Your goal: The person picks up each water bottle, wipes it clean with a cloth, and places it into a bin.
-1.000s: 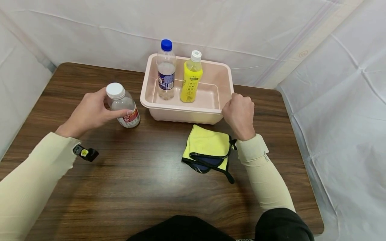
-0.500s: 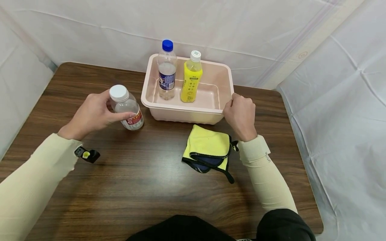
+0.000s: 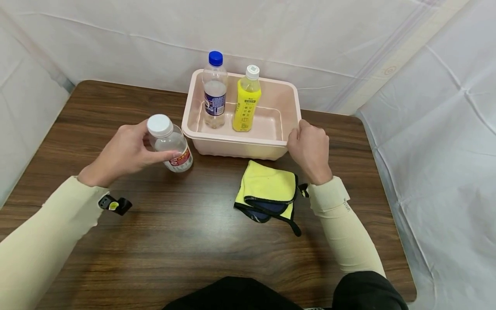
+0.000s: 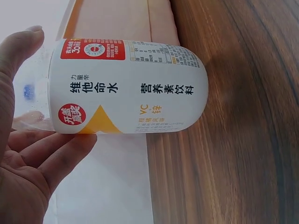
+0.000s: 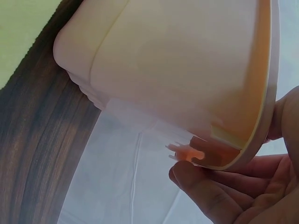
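My left hand (image 3: 124, 150) grips a clear plastic drink bottle (image 3: 179, 160) with a white screw cap, just left of the pink plastic bin (image 3: 240, 149). In the left wrist view, the bottle (image 4: 126, 88) shows a white label with red and yellow marks, thumb and fingers round its upper part. Whether its base touches the table cannot be told. My right hand (image 3: 310, 148) holds the bin's near right corner; in the right wrist view its fingers curl round the rim. Inside the bin stand a blue-capped bottle (image 3: 215, 97) and a yellow-labelled bottle (image 3: 246, 107) with a white cap.
A folded yellow and dark blue cloth (image 3: 269, 183) with black edging lies in front of the bin, near the right wrist. The dark wood table (image 3: 174, 241) has white sheeting (image 3: 155, 38) behind it and at both sides.
My left hand has moved the white-capped bottle a little right and towards me, closer to the bin. The right hand keeps its grip on the bin, almost still.
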{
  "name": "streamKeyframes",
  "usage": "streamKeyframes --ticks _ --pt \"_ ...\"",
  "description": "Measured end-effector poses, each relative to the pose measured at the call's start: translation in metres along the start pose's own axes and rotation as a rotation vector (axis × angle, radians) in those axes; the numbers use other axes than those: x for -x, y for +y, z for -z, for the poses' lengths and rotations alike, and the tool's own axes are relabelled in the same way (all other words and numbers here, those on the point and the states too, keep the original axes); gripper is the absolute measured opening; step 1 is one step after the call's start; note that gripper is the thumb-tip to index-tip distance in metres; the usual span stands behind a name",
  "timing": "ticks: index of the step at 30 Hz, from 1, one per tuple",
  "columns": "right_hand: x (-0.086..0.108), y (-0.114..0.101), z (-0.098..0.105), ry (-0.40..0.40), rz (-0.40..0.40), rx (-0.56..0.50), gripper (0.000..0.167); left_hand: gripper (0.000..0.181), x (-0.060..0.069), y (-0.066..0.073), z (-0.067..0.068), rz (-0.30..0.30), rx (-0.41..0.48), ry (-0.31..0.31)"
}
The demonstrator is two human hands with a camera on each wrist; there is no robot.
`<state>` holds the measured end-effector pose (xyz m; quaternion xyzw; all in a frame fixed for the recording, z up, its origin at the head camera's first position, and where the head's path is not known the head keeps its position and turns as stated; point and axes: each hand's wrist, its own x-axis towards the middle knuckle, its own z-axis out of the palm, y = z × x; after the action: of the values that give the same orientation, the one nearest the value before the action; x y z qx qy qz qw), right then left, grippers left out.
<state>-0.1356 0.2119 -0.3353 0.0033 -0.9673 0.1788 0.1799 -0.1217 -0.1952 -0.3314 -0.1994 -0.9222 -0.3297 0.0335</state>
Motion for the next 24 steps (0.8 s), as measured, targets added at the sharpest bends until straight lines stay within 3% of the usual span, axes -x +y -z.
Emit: streamKeyframes --ticks 10,17,24 --pt "0.009 0.002 0.001 0.014 0.029 -0.028 0.033 0.060 0.003 0.012 -0.006 -0.081 0.021 -0.027" --pt "0.019 0.003 0.005 -0.021 0.051 -0.022 0.042 0.058 0.005 0.022 -0.012 -0.125 0.014 -0.041" --pt "0.028 0.003 0.010 -0.062 0.047 -0.004 0.049 0.061 0.002 0.031 -0.021 -0.143 0.041 -0.106"
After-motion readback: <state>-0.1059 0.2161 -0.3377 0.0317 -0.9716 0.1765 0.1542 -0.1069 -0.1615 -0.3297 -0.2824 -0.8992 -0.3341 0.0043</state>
